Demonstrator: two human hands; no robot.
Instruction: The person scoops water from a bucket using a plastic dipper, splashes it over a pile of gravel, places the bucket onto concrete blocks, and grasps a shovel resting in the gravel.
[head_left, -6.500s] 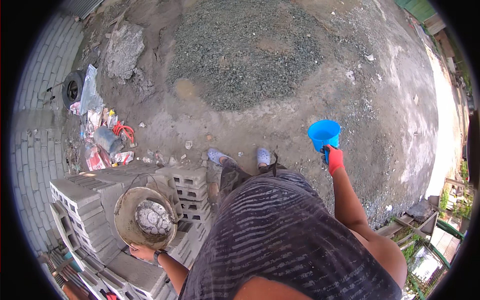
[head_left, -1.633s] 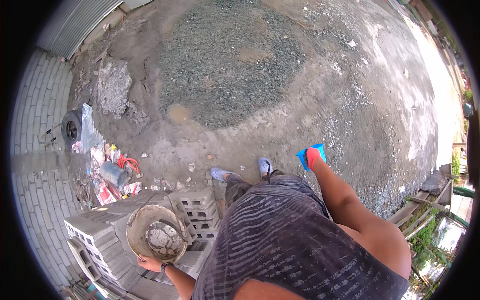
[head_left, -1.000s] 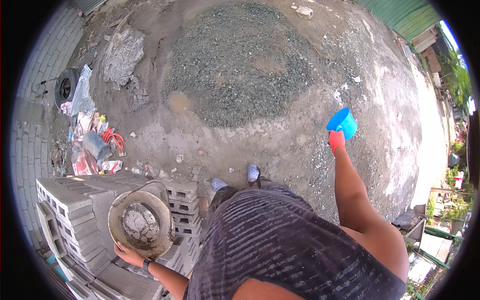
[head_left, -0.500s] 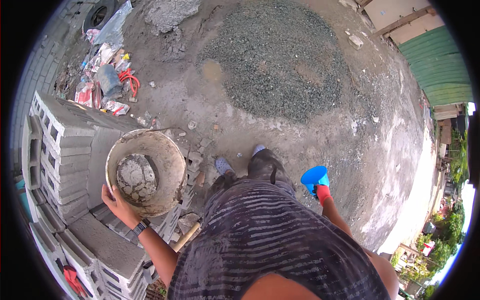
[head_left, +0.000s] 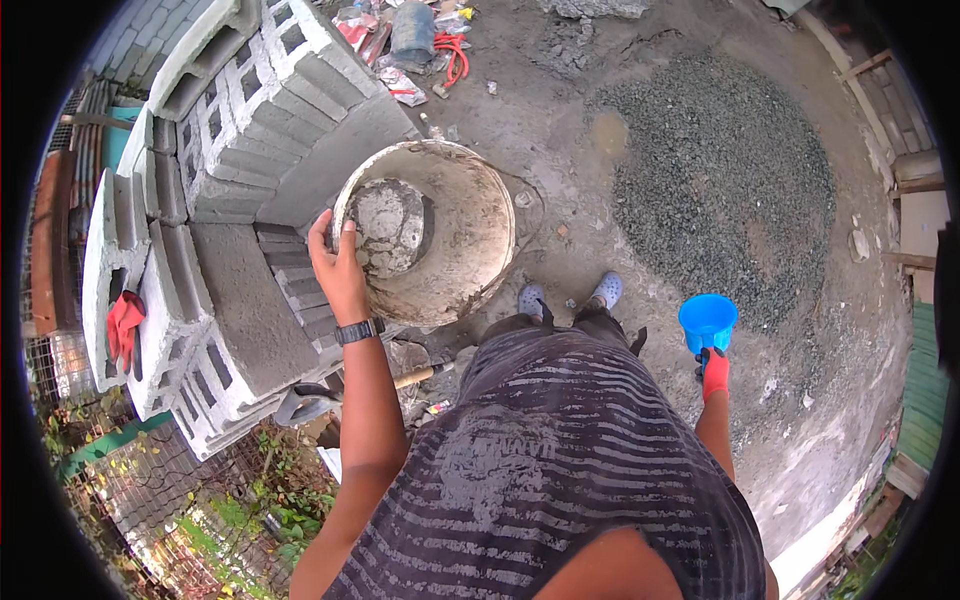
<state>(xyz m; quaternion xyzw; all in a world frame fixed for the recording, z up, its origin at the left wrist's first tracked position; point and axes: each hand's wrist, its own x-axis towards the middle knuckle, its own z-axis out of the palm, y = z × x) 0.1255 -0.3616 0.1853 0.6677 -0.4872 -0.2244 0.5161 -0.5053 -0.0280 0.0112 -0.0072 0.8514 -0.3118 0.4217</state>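
My bare left hand (head_left: 340, 265), with a dark watch on its wrist, is closed over the left rim of a large, dirty white bucket (head_left: 465, 215). Cracked grey dried material (head_left: 388, 228) shows at the bucket's bottom. The bucket is beside the stacked blocks; what bears its weight is hidden. Out to the right, my right hand (head_left: 714, 372) wears a red glove with a dark palm. Its fingers are wrapped round the handle of a blue plastic dipper (head_left: 708, 316), whose mouth faces up. The dipper's inside looks bare blue.
Hollow concrete blocks (head_left: 290, 110) are stacked at left, with a red glove (head_left: 125, 328) lying on them. A wooden-handled tool (head_left: 418, 376) lies below the bucket. A gravel heap (head_left: 720, 180) spreads at far right; litter (head_left: 412, 40) lies beyond the blocks.
My view has swung left, so the bucket, blocks and gravel sit farther right in the picture. The blue dipper has come more upright. My left hand stays on the bucket's rim.
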